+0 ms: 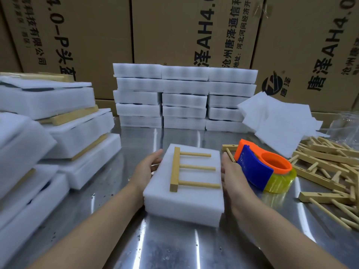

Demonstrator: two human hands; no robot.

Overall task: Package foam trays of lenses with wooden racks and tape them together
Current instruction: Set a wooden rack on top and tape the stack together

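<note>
Foam trays (184, 202), soft white slabs stacked into one block, sit mid-table on scuffed, shiny steel (171, 249). A comb-shaped wooden rack (175, 169) with three round pegs lies flat on top. I see my left hand (146, 168) and right hand (232, 173) pressing the block's sides, fingers straight and together. A glossy orange-and-blue tape dispenser (260, 166) rests just beside the right hand.

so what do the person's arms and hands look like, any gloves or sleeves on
No gloves on the left hand or the right hand, and no sleeves in view: both forearms are bare all the way to the frame edge. No watch, ring, wristband or marking shows on either.
</note>
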